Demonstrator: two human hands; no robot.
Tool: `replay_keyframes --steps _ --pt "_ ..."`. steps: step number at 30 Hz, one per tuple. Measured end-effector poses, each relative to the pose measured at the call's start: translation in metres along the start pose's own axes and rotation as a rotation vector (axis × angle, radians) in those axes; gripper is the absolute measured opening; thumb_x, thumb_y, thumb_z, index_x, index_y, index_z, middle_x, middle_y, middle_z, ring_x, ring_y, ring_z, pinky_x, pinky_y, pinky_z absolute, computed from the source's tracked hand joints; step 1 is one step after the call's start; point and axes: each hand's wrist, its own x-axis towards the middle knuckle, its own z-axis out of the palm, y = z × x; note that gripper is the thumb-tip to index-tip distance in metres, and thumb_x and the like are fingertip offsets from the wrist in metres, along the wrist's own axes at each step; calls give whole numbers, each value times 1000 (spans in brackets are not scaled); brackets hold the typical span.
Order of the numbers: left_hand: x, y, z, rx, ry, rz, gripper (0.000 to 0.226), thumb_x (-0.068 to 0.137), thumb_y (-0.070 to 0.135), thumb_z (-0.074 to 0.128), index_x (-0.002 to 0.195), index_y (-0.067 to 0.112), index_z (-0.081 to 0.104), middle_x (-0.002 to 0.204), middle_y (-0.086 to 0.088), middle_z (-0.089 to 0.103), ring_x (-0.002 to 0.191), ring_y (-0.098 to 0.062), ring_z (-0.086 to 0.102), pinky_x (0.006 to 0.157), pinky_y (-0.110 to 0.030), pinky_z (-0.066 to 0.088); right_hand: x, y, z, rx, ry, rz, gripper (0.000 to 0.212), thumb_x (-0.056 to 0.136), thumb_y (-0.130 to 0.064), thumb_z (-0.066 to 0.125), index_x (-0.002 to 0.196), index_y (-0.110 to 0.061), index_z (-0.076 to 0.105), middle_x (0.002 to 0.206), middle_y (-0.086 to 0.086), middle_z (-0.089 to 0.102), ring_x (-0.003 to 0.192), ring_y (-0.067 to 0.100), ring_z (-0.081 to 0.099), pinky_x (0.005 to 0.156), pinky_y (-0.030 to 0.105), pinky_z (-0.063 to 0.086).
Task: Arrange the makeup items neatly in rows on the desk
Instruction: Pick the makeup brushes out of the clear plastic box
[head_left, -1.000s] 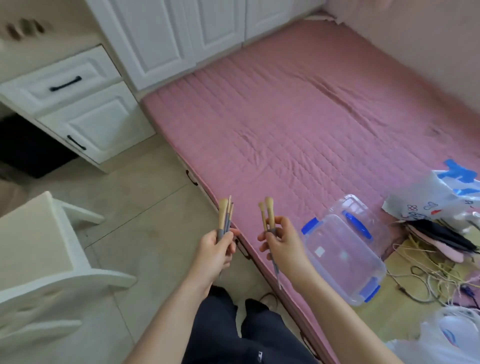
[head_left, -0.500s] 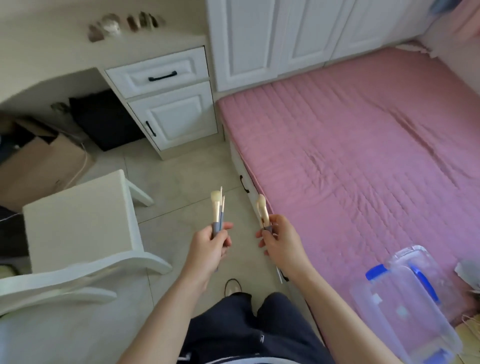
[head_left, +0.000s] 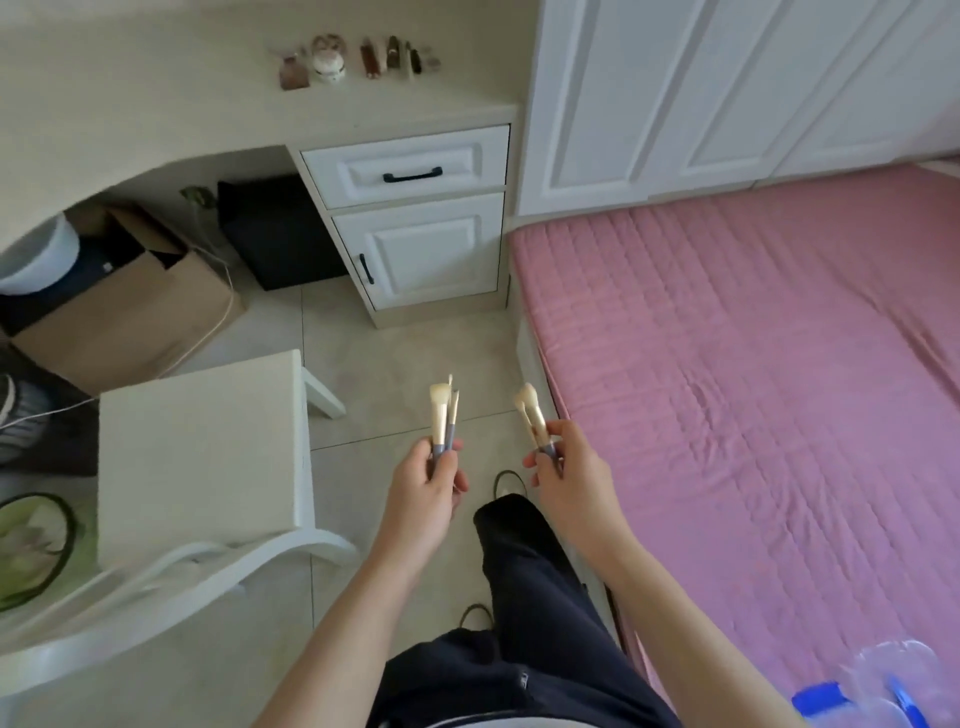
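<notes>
Closest to the camera, at the lower right corner, the blurred edge of a clear plastic box (head_left: 883, 686) with blue clips lies on the pink mattress (head_left: 753, 389). Just beyond, over the dark trouser legs and the tiled floor (head_left: 395, 364), both hands are raised side by side, a little apart. The left hand (head_left: 423, 493) is curled round a small bunch of makeup brushes (head_left: 442, 415) — slim grey-blue handles, pale gold ferrules and cream bristle heads, one head broad and flat-topped, the others thin and pointed — standing nearly upright out of its grip. The right hand (head_left: 569, 478) pinches a second bunch of brushes (head_left: 532, 415) between thumb and fingertips; these show the same gold and cream, with a rounded fluffy head on top, and lean slightly to the left. To the left stands a white chair (head_left: 202, 452). Farther on, a brown cardboard box (head_left: 130, 312) sits under the curved cream bench (head_left: 156, 104), beside a white drawer unit (head_left: 415, 218) with black handles. At the back of the bench top, a short row of small makeup items (head_left: 358, 60) stands in a line — a round white jar among brownish bottles, too blurred to tell more.
</notes>
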Motion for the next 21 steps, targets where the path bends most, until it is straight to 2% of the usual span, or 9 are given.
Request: replay_keyframes --steps 4,8,13,21 --pt "48 30 7 -16 52 -11 17 100 18 42 102 17 59 67 0 45 49 -6 41 46 -17 36 57 -24 -6 -42 -61 -13 23 96 -6 45 112 -22 47 89 -4 65 73 18 62 67 35 55" --pt "96 72 18 -51 105 -25 16 100 13 42 98 12 58 68 0 46 50 -8 41 46 -18 36 119 -52 -20 -93 -117 -39 24 95 -5 45 114 -20 48 90 -3 66 73 15 61 62 27 51" --pt "148 118 30 -101 143 -16 15 100 12 43 100 11 58 70 -4 52 54 -11 49 50 -20 43 192 -89 -31 -115 -151 -112 25 95 -5 45 115 -20 49 91 -3 66 71 12 61 49 11 43" --pt "213 162 27 -192 181 -42 13 99 11 47 101 11 59 78 -11 67 60 -17 62 58 -26 54 270 -129 -24 -127 -162 -132 25 93 -3 45 112 -19 49 89 -2 65 73 15 62 47 10 42"
